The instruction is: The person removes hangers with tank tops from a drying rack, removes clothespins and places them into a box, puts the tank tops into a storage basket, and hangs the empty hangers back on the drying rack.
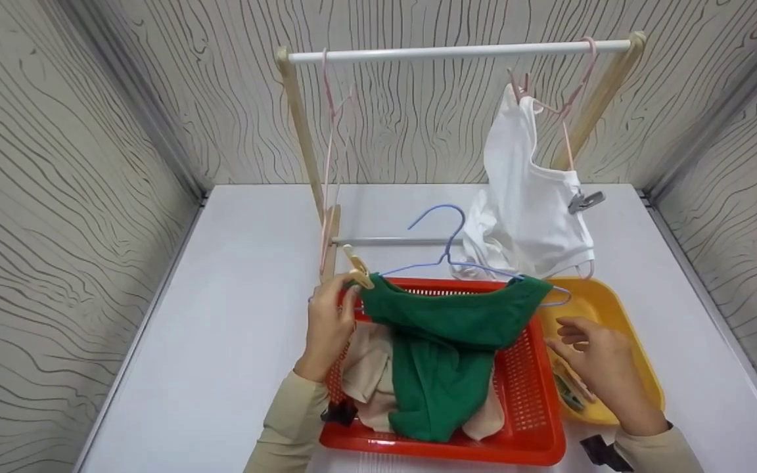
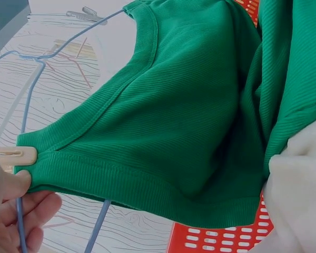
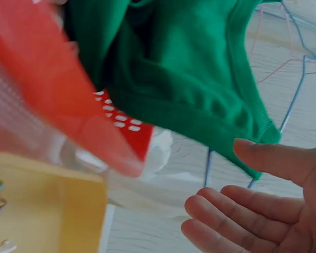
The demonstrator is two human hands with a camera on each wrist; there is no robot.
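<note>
Two hands in view, one gripping. Left hand (image 1: pixel 329 322) pinches the left end of the blue hanger (image 1: pixel 448 253), thumb on the near side, fingers curled behind the wire. Right hand (image 1: pixel 594 351) holds nothing: fingers spread slightly and loosely bent, just off the hanger's right end, over the yellow tray (image 1: pixel 598 301).

Green garment (image 1: pixel 444 322) is on the hanger, above the red basket (image 1: pixel 552 427), its lower part drooping into it. Wooden clothespin (image 1: pixel 361 276) clamps its left strap to the hanger, right at the left fingertips. Right strap has no pin visible.

Beige cloth (image 1: pixel 370 368) lies in the basket under the green. Yellow tray sits right of the basket, loose clips (image 1: pixel 569 387) inside.

Far side: rack with white bar (image 1: pixel 457 51). Bare pink hanger (image 1: pixel 333 118) at its left; at its right, white garment (image 1: pixel 529 203) on another pink hanger, grey clip (image 1: pixel 584 202) on its right strap.
</note>
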